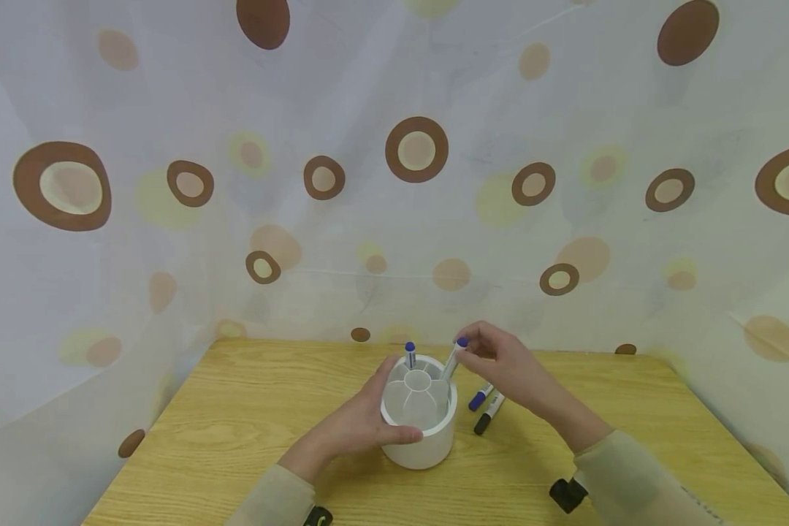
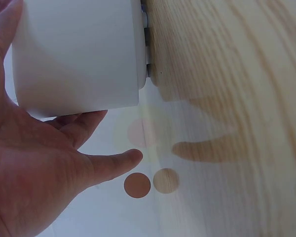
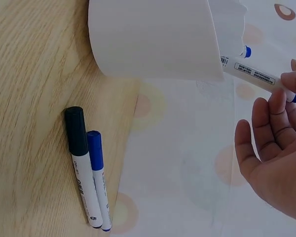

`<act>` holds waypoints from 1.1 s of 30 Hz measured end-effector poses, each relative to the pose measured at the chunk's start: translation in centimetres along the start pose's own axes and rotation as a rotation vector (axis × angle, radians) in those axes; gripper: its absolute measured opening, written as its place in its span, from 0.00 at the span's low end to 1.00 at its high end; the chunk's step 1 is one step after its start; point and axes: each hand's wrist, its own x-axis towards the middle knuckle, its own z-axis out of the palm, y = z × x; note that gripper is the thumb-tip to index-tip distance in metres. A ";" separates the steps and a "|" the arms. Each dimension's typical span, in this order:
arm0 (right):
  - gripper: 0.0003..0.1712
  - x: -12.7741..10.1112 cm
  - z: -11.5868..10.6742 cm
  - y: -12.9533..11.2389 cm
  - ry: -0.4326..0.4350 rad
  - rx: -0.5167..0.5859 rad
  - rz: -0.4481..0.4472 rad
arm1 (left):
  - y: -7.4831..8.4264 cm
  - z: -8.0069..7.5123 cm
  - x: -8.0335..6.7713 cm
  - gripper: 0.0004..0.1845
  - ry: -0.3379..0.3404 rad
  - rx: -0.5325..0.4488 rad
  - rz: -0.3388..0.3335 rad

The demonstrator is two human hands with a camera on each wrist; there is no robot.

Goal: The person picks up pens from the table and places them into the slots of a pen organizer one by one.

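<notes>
My left hand (image 1: 355, 424) grips a round white pen organizer (image 1: 421, 451) from its left side, thumb over the near rim and fingers round the far side. Clear dividers split its inside around a round middle compartment. Between thumb and fingers, my right hand (image 1: 509, 371) pinches a white marker (image 3: 254, 74) near its blue end. That marker leans at the organizer's right side, its lower end inside the rim. Another white marker with a blue end (image 1: 410, 355) stands upright in a back compartment.
Right of the organizer, a blue-capped marker (image 3: 95, 153) and a thicker black-capped marker (image 3: 78, 133) lie side by side on the wooden table (image 1: 250, 409). A pale sheet with brown and yellow circles (image 1: 368, 88) hangs behind the table and at both sides.
</notes>
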 end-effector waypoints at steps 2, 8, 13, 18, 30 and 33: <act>0.12 0.0 0.1 0.1 -0.010 -0.003 -0.011 | 0.0 0.0 0.0 0.65 0.000 -0.001 0.002; 0.15 0.0 0.3 0.4 -0.024 -0.024 -0.014 | -0.1 0.1 0.0 0.65 -0.002 -0.016 0.004; 0.21 0.0 0.1 0.6 -0.014 -0.057 -0.012 | -0.1 0.1 0.0 0.67 0.000 -0.004 -0.024; 0.26 -0.2 -0.2 0.9 -0.011 -0.065 0.010 | -0.1 0.1 0.0 0.67 0.003 0.000 -0.035; 0.33 -1.0 -1.0 2.0 0.011 -0.114 -0.039 | 0.0 0.1 -0.1 0.68 0.011 0.009 -0.032; 0.36 -1.3 -1.4 2.5 0.010 -0.137 -0.015 | 0.0 0.1 0.0 0.68 0.010 0.011 -0.038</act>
